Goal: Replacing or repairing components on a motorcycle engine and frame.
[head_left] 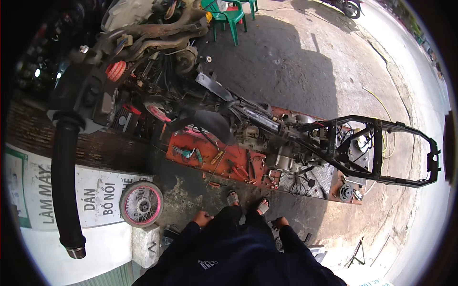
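My left hand [202, 219] hangs beside my left leg, its fingers curled into a loose fist with nothing showing in it. On the other side, my right hand [280, 222] is closed by my right leg; dark shapes lie at its fingertips, and whether it grips one of them is hidden. Both hands are apart from the stripped motorcycle frame [381, 148] ahead of me. Its engine [286, 162] sits over an orange work stand [191, 155]. On the stand's near side lie a screwdriver [218, 157] and several other hand tools.
A black handlebar grip [67, 186] looms close on the left. Below it, a pink-rimmed wheel [141, 204] leans against a white sign. A round metal part [346, 192] lies at the stand's right end. Green plastic chairs [230, 19] and a yellow hose [393, 138] are farther off.
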`<state>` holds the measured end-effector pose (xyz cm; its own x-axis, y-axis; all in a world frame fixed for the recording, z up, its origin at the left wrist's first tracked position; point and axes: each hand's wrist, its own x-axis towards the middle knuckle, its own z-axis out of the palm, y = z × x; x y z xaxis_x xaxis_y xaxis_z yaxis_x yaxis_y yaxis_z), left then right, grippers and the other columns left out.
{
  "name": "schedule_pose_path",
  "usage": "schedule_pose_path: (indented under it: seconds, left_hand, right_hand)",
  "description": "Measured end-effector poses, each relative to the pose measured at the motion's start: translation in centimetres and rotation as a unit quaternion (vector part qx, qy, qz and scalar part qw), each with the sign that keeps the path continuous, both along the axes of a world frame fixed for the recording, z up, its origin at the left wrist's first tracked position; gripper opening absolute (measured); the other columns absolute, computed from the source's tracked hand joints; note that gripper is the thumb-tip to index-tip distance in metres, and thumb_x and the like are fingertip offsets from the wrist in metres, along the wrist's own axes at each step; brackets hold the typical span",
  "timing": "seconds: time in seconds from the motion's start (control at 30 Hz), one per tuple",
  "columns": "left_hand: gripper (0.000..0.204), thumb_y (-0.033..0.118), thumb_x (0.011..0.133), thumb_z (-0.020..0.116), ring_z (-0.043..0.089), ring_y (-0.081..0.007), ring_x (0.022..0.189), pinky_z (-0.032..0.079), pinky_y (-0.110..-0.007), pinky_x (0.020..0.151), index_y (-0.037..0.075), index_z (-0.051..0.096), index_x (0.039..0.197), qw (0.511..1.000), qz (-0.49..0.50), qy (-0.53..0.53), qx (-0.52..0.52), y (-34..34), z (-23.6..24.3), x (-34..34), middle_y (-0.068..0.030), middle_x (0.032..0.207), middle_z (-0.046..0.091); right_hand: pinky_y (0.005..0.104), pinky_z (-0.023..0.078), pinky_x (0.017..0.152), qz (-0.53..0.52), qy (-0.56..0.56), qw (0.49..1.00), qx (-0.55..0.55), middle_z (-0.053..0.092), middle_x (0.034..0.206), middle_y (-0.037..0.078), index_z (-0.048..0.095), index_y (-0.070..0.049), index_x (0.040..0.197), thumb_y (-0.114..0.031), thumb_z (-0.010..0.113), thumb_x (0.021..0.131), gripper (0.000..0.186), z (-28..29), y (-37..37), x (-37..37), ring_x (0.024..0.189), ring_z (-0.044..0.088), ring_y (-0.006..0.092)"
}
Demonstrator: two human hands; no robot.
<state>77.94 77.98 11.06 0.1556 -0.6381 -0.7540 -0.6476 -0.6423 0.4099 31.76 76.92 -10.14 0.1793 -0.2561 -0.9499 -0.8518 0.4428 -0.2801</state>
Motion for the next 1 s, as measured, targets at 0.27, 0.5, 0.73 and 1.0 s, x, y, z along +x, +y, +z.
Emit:
schedule_pose_path:
  seconds: [0.27, 0.5, 0.73, 1.0]
  left_hand:
    - [0.028, 0.025, 0.087, 0.067, 0.07, -0.0282, 0.082, 0.053, -0.041, 0.075, 0.002, 0.069, 0.102, 0.981, 0.025, -0.127, -0.143, -0.1, 2.0, 8.5, -0.0152, 0.091, 0.071]
    - [0.017, 0.02, 0.091, 0.061, 0.068, -0.0205, 0.071, 0.053, -0.037, 0.068, 0.006, 0.069, 0.095, 0.972, 0.188, 0.062, -0.124, -1.6, -0.7, 20.1, -0.0107, 0.086, 0.07]
    - [0.029, 0.022, 0.086, 0.063, 0.065, -0.0291, 0.077, 0.051, -0.045, 0.07, -0.004, 0.066, 0.097, 0.952, 0.134, 0.192, -0.195, 10.9, -8.2, 39.1, -0.0174, 0.084, 0.066]
    - [0.031, 0.031, 0.079, 0.071, 0.068, -0.0262, 0.072, 0.053, -0.04, 0.066, 0.001, 0.068, 0.088, 0.805, 0.511, 0.291, -0.08, 16.4, -12.0, 59.6, -0.0178, 0.082, 0.07]
  right_hand:
    - [0.0437, 0.052, 0.074, 0.27, -0.092, 0.958, 0.031, 0.066, 0.108, 0.01, 0.06, -0.015, 0.12, -0.038, 0.049, 0.097, 0.035, 4.2, -14.8, 5.6, 0.091, 0.062, 0.0236]
    - [0.0336, 0.054, 0.061, 0.139, -0.038, 0.983, 0.115, 0.063, 0.082, 0.003, 0.068, -0.008, 0.095, -0.035, 0.071, 0.085, 0.029, 15.1, -21.8, 26.9, 0.067, 0.059, 0.0157]
    - [0.0415, 0.054, 0.071, 0.451, -0.123, 0.848, -0.25, 0.07, 0.085, 0.008, 0.072, -0.006, 0.095, -0.044, 0.049, 0.093, 0.045, 12.7, -20.7, 46.6, 0.075, 0.066, 0.0229]
    - [0.0416, 0.053, 0.069, 0.282, -0.021, 0.954, -0.104, 0.069, 0.076, 0.012, 0.072, -0.007, 0.085, -0.043, 0.049, 0.093, 0.044, 18.3, -23.2, 58.6, 0.071, 0.067, 0.0264]
